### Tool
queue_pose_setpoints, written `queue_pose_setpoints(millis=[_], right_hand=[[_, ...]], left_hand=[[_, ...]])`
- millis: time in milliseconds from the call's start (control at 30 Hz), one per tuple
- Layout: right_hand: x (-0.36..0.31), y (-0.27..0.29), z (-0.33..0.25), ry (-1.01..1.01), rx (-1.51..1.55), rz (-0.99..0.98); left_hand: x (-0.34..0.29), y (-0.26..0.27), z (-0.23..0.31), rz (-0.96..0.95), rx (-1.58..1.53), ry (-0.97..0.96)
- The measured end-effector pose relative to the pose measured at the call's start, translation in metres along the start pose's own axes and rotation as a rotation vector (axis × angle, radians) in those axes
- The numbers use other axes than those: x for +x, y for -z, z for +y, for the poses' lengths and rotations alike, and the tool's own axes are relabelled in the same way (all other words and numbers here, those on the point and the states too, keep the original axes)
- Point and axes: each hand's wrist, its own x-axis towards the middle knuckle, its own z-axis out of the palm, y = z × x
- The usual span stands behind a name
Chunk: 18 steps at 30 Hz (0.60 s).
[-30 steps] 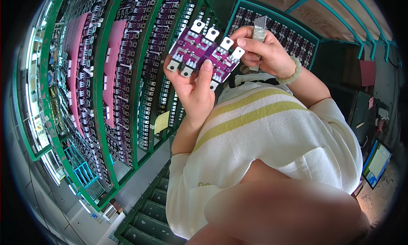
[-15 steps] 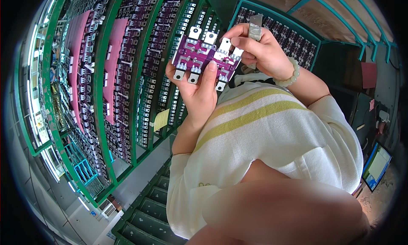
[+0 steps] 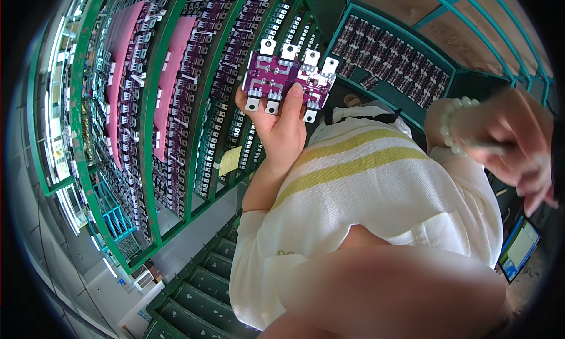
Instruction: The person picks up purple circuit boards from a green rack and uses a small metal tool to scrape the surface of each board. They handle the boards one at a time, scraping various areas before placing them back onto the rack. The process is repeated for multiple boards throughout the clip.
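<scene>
My left hand (image 3: 276, 127) is closed on purple circuit boards (image 3: 272, 74), which look like two lying side by side. Its thumb presses on their face near the middle, and the other fingers are behind. Black components with silver metal tabs stick out along the upper and lower edges. Far from the boards, at the right, is my right hand (image 3: 500, 136), smeared by motion, with pale beads round the wrist. A greyish streak shows among its fingers; what it is, and whether they grip it, is too blurred to tell.
A green rack (image 3: 154, 104) on the left holds rows of similar boards, with pink sheets (image 3: 175, 80) and a yellow note (image 3: 230, 161). Behind the boards stands a teal tray (image 3: 453, 80) of small parts. Green bins (image 3: 203, 289) lie lower left, a screen (image 3: 519, 249) far right.
My right hand has left the boards and swung to the far right; the grey metal-looking piece it held is no longer clear. My left hand keeps the boards nearly in place.
</scene>
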Motion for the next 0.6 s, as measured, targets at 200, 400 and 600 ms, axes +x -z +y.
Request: queue_pose_setpoints(millis=[200,400,600], right_hand=[[-0.002,-0.013,-0.009,0.016,0.008,-0.169],[-0.004,-0.015,-0.007,0.021,-0.001,-0.203],[0.004,-0.012,0.000,-0.004,-0.021,-0.228]], left_hand=[[0.004,-0.006,0.003,-0.013,-0.005,0.036],[0.008,0.000,0.002,-0.048,-0.051,0.047],[0.013,0.004,0.002,-0.046,-0.052,0.013]])
